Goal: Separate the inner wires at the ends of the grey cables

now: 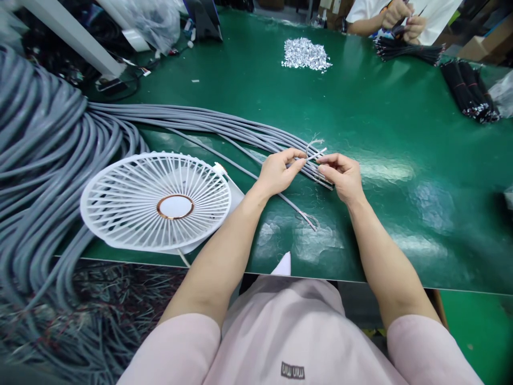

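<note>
My left hand (280, 170) pinches a grey cable near its stripped end (316, 155), where pale inner wires and loose, thin strands stick out. Just to the right, my right hand (342, 174) has thumb and forefinger closed close to that stripped end; what lies between those fingertips is too small to make out. Beneath both hands runs a bundle of grey cables (224, 122), their ends lying side by side under my fingers. One separate cable (294, 206) lies nearer to me, its end stripped and frayed.
A white desk fan (175, 206) stands left of my left forearm. Coiled grey cable (36, 133) fills the left side. Small silvery pieces (306, 54) are heaped on the green table (248, 64). Across it, a co-worker's hands (403, 21) work above black cable bundles (409, 51).
</note>
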{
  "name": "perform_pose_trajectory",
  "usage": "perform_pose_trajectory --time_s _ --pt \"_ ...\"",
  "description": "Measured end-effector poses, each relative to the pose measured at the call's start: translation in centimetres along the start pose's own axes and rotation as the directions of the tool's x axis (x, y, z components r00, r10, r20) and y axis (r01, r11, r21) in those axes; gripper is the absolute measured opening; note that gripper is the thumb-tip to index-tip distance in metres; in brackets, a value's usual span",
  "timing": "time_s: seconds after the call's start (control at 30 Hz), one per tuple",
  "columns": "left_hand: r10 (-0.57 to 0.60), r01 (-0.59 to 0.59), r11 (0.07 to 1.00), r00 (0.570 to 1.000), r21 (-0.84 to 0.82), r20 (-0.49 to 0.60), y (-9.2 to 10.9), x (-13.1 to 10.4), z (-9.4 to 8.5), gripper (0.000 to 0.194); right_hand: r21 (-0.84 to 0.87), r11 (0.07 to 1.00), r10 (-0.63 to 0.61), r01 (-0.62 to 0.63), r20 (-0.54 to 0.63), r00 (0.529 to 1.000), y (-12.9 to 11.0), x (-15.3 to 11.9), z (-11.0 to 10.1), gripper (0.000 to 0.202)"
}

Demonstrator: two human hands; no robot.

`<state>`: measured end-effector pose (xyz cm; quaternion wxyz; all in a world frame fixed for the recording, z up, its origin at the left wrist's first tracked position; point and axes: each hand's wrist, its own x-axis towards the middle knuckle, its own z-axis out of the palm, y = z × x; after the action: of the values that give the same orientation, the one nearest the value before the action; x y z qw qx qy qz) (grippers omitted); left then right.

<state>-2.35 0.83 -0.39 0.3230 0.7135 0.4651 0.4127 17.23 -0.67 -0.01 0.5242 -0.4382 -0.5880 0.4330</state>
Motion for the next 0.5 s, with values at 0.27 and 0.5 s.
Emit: perform_pose_trajectory --time_s 0.27,0.5 --pt "-0.044 0.042 0.991 0.999 0.130 0.009 0.6 -0.4 0.3 0.032 -0.132 0.991 0.012 -0.021 -0.069 0.998 -0.2 -0.1 2.1 0.021" --pt "-0.031 0.024 0.974 0.999 0.227 0.030 1.1 -0.6 0.4 0.031 -0.060 0.990 0.122 -0.130 -0.122 0.985 0.1 -0.1 2.6 0.016"
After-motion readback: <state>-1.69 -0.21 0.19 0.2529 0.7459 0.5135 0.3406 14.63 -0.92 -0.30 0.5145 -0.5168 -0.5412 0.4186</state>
